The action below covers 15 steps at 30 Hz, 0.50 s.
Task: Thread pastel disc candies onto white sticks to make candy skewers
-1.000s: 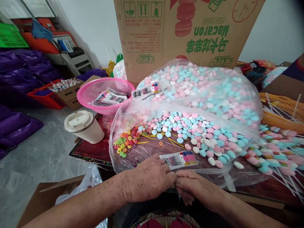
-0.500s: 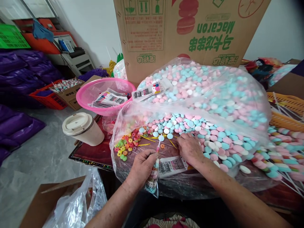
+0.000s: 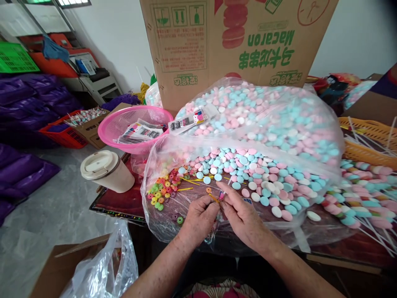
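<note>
My left hand (image 3: 198,219) is closed round the neck of a clear candy bag (image 3: 211,236); most of the bag is hidden behind the fingers. A white stick (image 3: 229,181) pokes up out of the gathered neck. A yellow twist tie (image 3: 213,198) lies across the neck, between my two hands. My right hand (image 3: 243,217) pinches at the neck by the tie, its index finger stretched forward. Close by on the plastic sheet are loose yellow twist ties (image 3: 185,189), ring candies (image 3: 167,186) and pink, white and blue candy discs (image 3: 273,186).
A large plastic bag of candy discs (image 3: 263,111) stands before a cardboard box (image 3: 226,54). To the left are a pink basket (image 3: 105,128) with printed bags and a lidded cup (image 3: 118,178). At right lie candy skewers (image 3: 359,198) and a yellow basket (image 3: 372,155).
My right hand has come from the loose twist ties to the bag neck, bringing a yellow tie. My left hand has shifted slightly right with the bag. The view has shifted a little.
</note>
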Each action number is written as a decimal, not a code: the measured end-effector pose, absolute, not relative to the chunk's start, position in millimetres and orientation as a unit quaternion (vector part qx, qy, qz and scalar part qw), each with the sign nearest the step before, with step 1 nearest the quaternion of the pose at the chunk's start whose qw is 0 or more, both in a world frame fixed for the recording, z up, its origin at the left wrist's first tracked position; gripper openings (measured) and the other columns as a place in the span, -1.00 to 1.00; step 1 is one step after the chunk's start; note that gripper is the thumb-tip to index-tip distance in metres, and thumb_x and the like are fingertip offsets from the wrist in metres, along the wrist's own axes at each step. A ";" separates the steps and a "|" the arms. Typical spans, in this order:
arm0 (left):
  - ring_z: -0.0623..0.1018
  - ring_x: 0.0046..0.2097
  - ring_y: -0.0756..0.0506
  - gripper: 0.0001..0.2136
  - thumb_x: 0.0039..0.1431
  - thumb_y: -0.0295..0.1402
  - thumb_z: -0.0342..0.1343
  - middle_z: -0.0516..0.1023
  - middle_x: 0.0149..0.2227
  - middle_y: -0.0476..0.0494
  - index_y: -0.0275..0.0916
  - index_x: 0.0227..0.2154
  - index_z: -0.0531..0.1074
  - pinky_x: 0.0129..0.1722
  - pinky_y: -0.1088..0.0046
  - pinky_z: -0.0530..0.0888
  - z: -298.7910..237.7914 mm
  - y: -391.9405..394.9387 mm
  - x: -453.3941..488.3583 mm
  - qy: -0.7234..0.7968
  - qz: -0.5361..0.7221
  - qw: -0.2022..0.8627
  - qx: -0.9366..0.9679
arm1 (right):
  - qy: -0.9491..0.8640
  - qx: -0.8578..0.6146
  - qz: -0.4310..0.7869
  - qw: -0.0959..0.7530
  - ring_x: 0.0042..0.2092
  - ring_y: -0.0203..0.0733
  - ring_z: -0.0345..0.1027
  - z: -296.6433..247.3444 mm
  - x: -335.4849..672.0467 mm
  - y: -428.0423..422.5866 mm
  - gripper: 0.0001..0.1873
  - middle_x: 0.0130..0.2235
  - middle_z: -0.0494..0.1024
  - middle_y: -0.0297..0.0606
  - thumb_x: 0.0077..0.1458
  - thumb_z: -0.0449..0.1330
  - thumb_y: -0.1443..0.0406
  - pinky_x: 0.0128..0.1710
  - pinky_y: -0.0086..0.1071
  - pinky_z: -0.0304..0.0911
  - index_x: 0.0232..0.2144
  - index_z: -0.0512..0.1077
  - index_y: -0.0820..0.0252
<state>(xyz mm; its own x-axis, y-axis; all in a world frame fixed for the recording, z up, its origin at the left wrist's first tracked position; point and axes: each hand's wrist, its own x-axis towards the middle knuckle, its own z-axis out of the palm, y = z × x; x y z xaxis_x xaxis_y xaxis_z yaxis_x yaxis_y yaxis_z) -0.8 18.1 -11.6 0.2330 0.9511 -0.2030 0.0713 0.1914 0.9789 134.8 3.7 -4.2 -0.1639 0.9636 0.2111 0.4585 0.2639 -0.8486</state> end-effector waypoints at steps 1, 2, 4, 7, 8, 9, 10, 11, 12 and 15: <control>0.28 -0.50 0.05 -0.81 0.08 -0.33 0.00 0.31 -0.57 0.06 -0.27 -0.55 0.43 -0.42 0.54 0.31 -10.9 16.3 -1.5 0.488 0.366 0.598 0.520 | -0.688 -0.522 0.327 0.383 -0.23 -0.20 0.45 -5.8 136.9 3.9 -0.52 -0.20 0.55 -0.16 0.20 -0.07 0.33 -0.22 -0.34 0.36 0.17 0.20 0.20; 0.29 -0.49 0.05 -0.80 0.09 -0.33 0.00 0.32 -0.56 0.05 -0.27 -0.55 0.43 -0.42 0.53 0.31 -10.5 14.6 -2.1 0.474 0.363 0.605 0.527 | -0.690 -0.528 0.324 0.375 -0.28 -0.21 0.44 -7.3 138.8 3.9 -0.50 -0.25 0.56 -0.17 0.19 -0.07 0.33 -0.26 -0.34 0.36 0.18 0.18 0.20; 0.32 -0.44 0.03 -0.78 0.10 -0.28 0.05 0.37 -0.52 0.01 -0.29 -0.55 0.45 -0.39 0.53 0.33 -11.2 11.7 -2.2 0.443 0.369 0.619 0.533 | -0.702 -0.538 0.295 0.363 -0.40 -0.21 0.39 -10.9 140.3 2.9 -0.48 -0.38 0.53 -0.22 0.18 -0.08 0.34 -0.35 -0.34 0.33 0.20 0.14 0.22; 0.36 -0.44 0.02 -0.75 0.00 -0.18 0.19 0.42 -0.53 -0.03 -0.31 -0.53 0.48 -0.44 0.54 0.34 -15.3 8.7 1.4 0.436 0.415 0.668 0.438 | -0.693 -0.555 0.260 0.380 -0.53 -0.24 0.25 -16.7 137.9 -0.4 -0.44 -0.56 0.39 -0.36 0.17 -0.07 0.33 -0.46 -0.38 0.25 0.23 0.07 0.29; 0.36 -0.49 0.03 -0.73 -0.05 -0.16 0.24 0.42 -0.56 -0.02 -0.31 -0.52 0.49 -0.50 0.56 0.33 -16.7 8.2 2.7 0.436 0.429 0.690 0.387 | -0.674 -0.563 0.263 0.399 -0.55 -0.26 0.21 -17.6 137.3 -1.7 -0.45 -0.58 0.35 -0.40 0.17 -0.05 0.32 -0.49 -0.40 0.22 0.21 0.08 0.30; 0.34 -0.55 0.06 -0.72 -0.10 -0.15 0.27 0.41 -0.59 0.00 -0.32 -0.52 0.50 -0.56 0.57 0.30 -17.7 8.0 3.4 0.434 0.436 0.712 0.339 | -0.656 -0.568 0.279 0.412 -0.56 -0.28 0.19 -17.3 137.3 -2.9 -0.50 -0.59 0.31 -0.43 0.18 -0.03 0.30 -0.51 -0.42 0.21 0.16 0.14 0.28; 0.32 -0.59 0.08 -0.71 -0.14 -0.16 0.31 0.41 -0.61 0.01 -0.32 -0.52 0.50 -0.61 0.59 0.27 -18.1 8.2 3.2 0.428 0.438 0.731 0.302 | -0.646 -0.565 0.302 0.415 -0.57 -0.30 0.17 -15.7 138.3 -4.1 -0.60 -0.60 0.29 -0.45 0.19 -0.01 0.28 -0.53 -0.45 0.19 0.06 0.25 0.25; 0.32 -0.62 0.09 -0.71 -0.19 -0.19 0.34 0.42 -0.62 0.01 -0.33 -0.53 0.50 -0.64 0.61 0.25 -18.1 8.7 2.1 0.420 0.428 0.751 0.276 | -0.649 -0.552 0.327 0.408 -0.57 -0.32 0.15 -12.6 140.3 -5.1 -0.73 -0.60 0.28 -0.45 0.20 0.00 0.26 -0.54 -0.47 0.16 -0.10 0.36 0.21; 0.33 -0.63 0.09 -0.71 -0.23 -0.22 0.37 0.44 -0.63 -0.01 -0.35 -0.54 0.50 -0.65 0.61 0.25 -17.7 9.6 0.2 0.408 0.405 0.776 0.260 | -0.667 -0.527 0.351 0.393 -0.56 -0.34 0.16 -8.3 143.3 -5.9 -0.80 -0.60 0.28 -0.44 0.20 0.01 0.25 -0.55 -0.49 0.15 -0.29 0.40 0.19; 0.45 -0.60 0.03 -0.69 -0.35 -0.29 0.42 0.50 -0.62 -0.10 -0.40 -0.57 0.49 -0.61 0.58 0.35 -15.6 12.5 -7.4 0.348 0.283 0.863 0.231 | -0.743 -0.405 0.407 0.343 -0.50 -0.35 0.24 7.6 155.2 -5.9 -0.69 -0.55 0.40 -0.38 0.23 0.00 0.28 -0.49 -0.50 0.16 -0.54 0.35 0.18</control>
